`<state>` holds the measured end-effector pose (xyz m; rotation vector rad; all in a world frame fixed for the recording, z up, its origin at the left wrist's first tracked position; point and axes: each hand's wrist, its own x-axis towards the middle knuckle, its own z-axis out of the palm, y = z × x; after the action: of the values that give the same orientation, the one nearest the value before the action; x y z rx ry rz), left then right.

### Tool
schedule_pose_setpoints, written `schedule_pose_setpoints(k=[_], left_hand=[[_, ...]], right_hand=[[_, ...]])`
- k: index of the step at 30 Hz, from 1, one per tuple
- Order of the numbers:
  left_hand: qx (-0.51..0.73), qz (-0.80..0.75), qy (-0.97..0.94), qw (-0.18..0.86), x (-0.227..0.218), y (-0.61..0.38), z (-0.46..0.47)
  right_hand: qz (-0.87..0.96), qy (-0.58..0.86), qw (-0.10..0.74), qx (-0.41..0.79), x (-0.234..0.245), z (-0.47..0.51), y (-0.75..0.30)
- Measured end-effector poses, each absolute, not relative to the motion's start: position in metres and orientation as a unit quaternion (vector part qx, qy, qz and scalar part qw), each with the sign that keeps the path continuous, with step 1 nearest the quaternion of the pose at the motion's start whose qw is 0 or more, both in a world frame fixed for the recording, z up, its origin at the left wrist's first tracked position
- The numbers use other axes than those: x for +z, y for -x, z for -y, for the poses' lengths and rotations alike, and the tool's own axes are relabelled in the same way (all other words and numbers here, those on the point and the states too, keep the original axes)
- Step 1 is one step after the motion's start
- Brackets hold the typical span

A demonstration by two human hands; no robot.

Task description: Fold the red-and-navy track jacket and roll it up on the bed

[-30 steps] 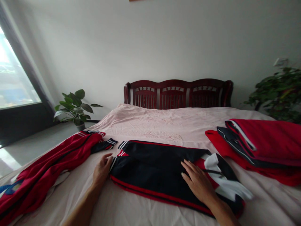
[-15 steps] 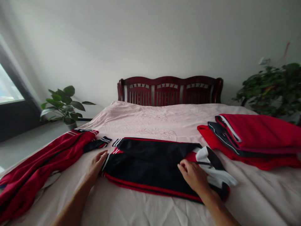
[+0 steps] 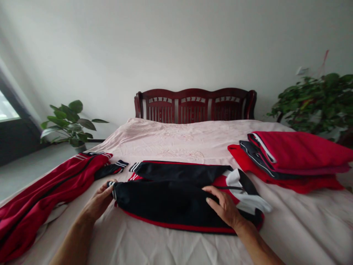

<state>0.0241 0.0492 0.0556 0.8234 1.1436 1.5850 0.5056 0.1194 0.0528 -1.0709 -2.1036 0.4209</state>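
A navy and red track jacket (image 3: 165, 197) lies face down before me, its sleeves folded over the body and the white lining of its collar (image 3: 245, 200) showing at the right. My left hand (image 3: 99, 200) is closed on the striped cuff (image 3: 113, 189) of the nearer sleeve, thumb and fingers pinching its end. On the shoulder end of that same sleeve rests my right hand (image 3: 224, 208), thumb and forefinger apart. The farther sleeve (image 3: 176, 171) lies flat along the back edge, untouched by either hand.
A second red and navy jacket (image 3: 55, 195) lies spread at the left. Folded red and dark clothes (image 3: 298, 154) are stacked at the right on the pink bedsheet (image 3: 176, 138). Beyond stand a wooden headboard (image 3: 194, 106), a potted plant (image 3: 71, 121) and a leafy plant (image 3: 314, 105).
My left hand has taken hold of the near cuff and drawn it slightly left, stretching the sleeve out straighter. My right thumb and forefinger have spread. The view has turned slightly right.
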Motion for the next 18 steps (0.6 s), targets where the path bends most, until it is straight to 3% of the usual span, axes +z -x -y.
schedule_pose_setpoints(k=[10,18], left_hand=[[0.648,-0.488,-0.345,0.471,0.056,-0.023,-0.055],[0.559,-0.677,-0.377,0.296,0.044,-0.047,-0.076]], right_hand=[[0.83,0.349,0.434,-0.04,0.048,-0.113,-0.505],[0.775,0.588,0.232,-0.023,0.042,-0.131,-0.495]])
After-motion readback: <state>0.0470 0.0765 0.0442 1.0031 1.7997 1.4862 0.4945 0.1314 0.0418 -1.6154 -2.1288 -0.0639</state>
